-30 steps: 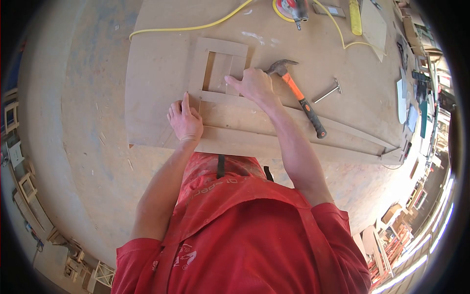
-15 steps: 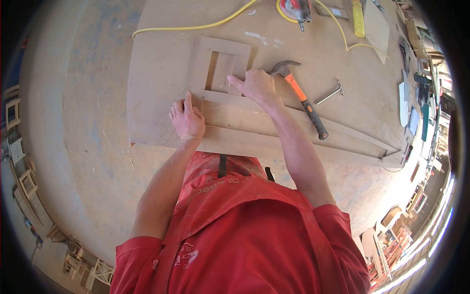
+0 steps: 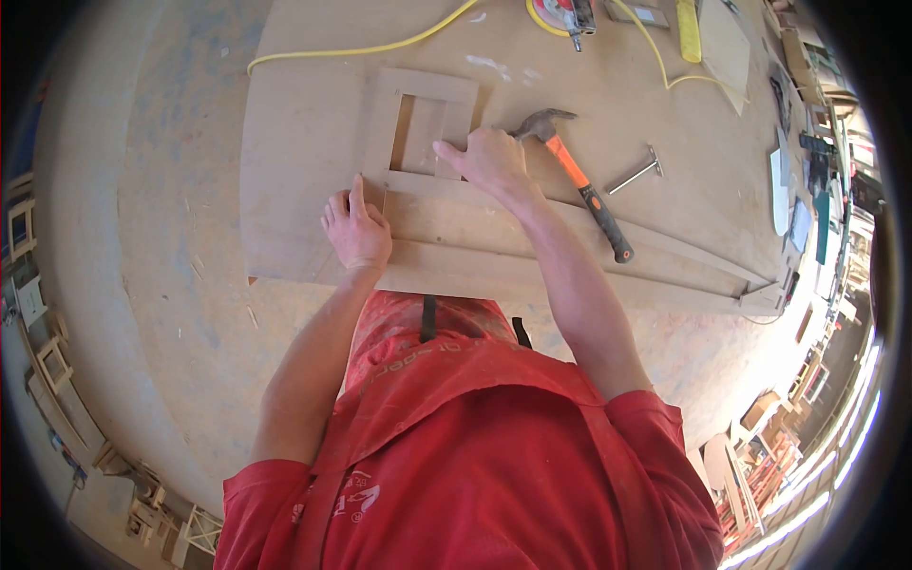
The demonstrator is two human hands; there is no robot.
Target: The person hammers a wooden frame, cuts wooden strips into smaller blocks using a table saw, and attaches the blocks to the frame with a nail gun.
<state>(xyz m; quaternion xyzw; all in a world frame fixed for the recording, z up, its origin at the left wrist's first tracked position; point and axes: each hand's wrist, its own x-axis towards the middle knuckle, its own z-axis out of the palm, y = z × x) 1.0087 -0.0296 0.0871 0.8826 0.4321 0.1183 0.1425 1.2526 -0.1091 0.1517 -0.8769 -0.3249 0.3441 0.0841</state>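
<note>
A long, tapering wooden frame (image 3: 456, 255) lies along the near edge of the bench, its left end beside my left hand (image 3: 359, 231). That hand has one finger stretched forward and the others curled, with the thumb side against the frame's end. Just beyond, a small rectangular wooden frame (image 3: 429, 84) touches the long frame's far rail. My right hand (image 3: 496, 160) is closed over the small frame's right side, thumb pointing left across it, fingertips hidden. Right of this hand lies a claw hammer (image 3: 572, 169) with an orange and black handle.
On the wooden bench (image 3: 304, 142), a small metal T-shaped tool (image 3: 636, 178) lies right of the hammer. Farther back are a red sander (image 3: 562, 14), a yellow hose (image 3: 366, 53) and a yellow-handled tool (image 3: 689, 33). Wood pieces and tools crowd the far right.
The whole view has shifted slightly, so bench items appear a little farther left and up. Both hands keep the same place and pose against the frames.
</note>
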